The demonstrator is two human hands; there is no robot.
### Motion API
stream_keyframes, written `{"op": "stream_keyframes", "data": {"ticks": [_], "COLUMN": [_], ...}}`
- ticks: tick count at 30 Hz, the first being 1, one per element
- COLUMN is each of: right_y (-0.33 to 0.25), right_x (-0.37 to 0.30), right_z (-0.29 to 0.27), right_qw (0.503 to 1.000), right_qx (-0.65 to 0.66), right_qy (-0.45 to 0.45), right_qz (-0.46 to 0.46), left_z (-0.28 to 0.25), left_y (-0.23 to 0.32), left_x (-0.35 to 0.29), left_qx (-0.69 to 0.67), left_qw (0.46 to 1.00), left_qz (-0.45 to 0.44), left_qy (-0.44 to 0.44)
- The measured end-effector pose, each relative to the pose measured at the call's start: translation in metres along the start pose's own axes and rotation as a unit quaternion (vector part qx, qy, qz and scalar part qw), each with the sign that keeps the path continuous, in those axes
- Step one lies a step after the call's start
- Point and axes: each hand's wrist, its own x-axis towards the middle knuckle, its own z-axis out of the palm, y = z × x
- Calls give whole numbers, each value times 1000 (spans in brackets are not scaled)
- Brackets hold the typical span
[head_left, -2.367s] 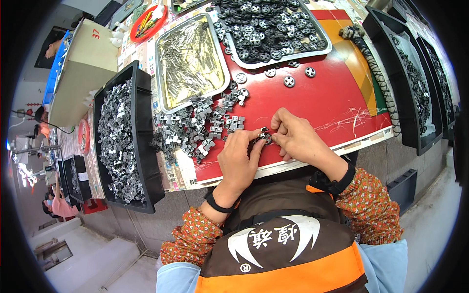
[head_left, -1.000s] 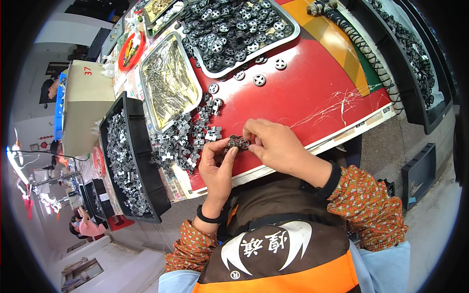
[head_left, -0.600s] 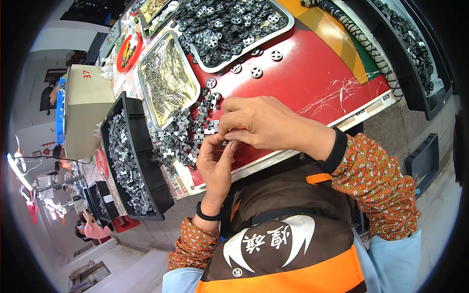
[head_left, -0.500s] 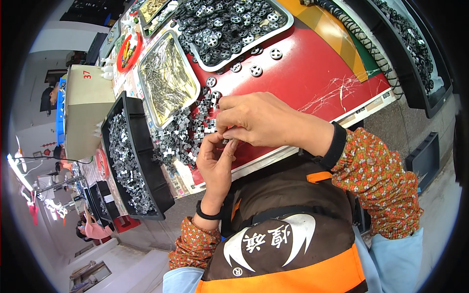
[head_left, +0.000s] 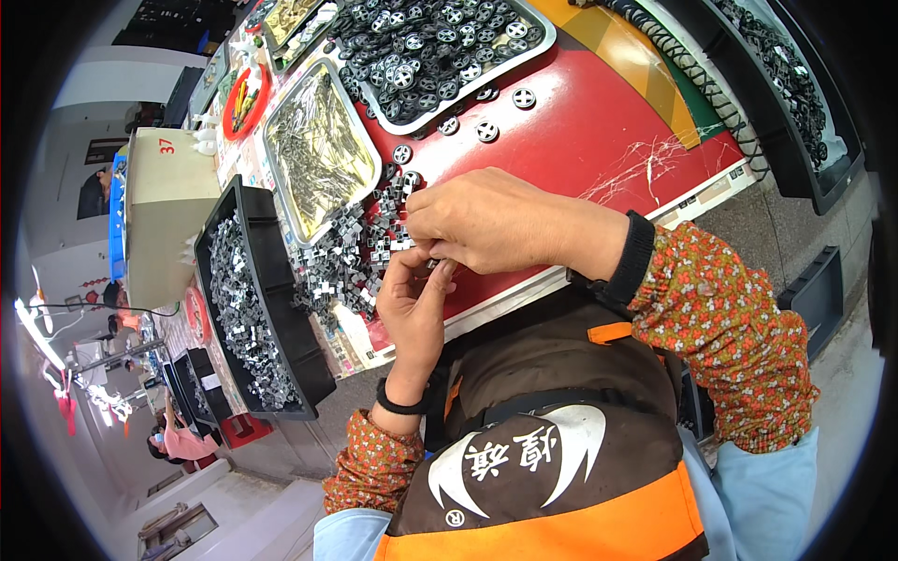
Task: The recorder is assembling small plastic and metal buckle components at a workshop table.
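Small dark part [head_left: 432, 265] at the fingertips of my left hand [head_left: 414, 304]

Closest to me is my brown apron [head_left: 543, 388], with flowered sleeves [head_left: 716, 327] on both forearms. My left hand comes up over the table edge, its thumb and forefinger pinched together on the small dark part. Only a sliver of it shows, between those two tips and just under my right hand [head_left: 505, 220]. The right fingers are bent inward, their tips close over the part; whether they grip it too I cannot tell, as the back of the hand hides them.

Just beyond my left fingers lies a heap of grey clips [head_left: 341, 266], spilling onto the red board [head_left: 599, 122]. To the left of the heap stands a black bin [head_left: 281, 290] full of similar pieces. A few loose black wheels [head_left: 524, 98] lie on the board past my right hand. Farther off, a metal tray [head_left: 377, 161] holds thin pins [head_left: 318, 140], and beside it a larger tray [head_left: 553, 39] is piled with wheels. Behind the pins sits a red round dish [head_left: 265, 93]. Well away at the left, a person in pink [head_left: 184, 442] is in view.
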Motion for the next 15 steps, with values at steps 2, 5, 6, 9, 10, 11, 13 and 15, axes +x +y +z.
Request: {"op": "stream_keyframes", "data": {"ticks": [2, 5, 6, 9, 10, 11, 13, 15], "right_y": [3, 7, 8, 10, 10, 10, 12, 15], "right_x": [0, -1, -2, -3, -3, -3, -4, -5], "right_z": [3, 6, 7, 8, 8, 9, 11, 15], "right_qw": [1000, 999, 999, 999, 999, 999, 999, 997], "right_qx": [-4, -1, 5, 3, 4, -7, -19, -27], "right_qy": [12, 28, 33, 38, 38, 25, 13, 43], "right_qz": [-6, -19, -22, -29, -30, -35, -38, -56], "left_z": [2, -2, -2, -1, -2, -3, -3, -3], "left_y": [-4, -12, -14, -19, -21, -22, -24, -26], "left_x": [1, 2, 2, 1, 1, 1, 1, 1], "left_qx": [-7, 36, 35, 53, 66, 80, 97, 115], "left_qw": [1000, 998, 998, 997, 997, 995, 994, 991], "left_qz": [13, 44, 44, 45, 47, 49, 55, 60], "left_qy": [10, 7, 8, 16, 16, 17, 20, 24]}}
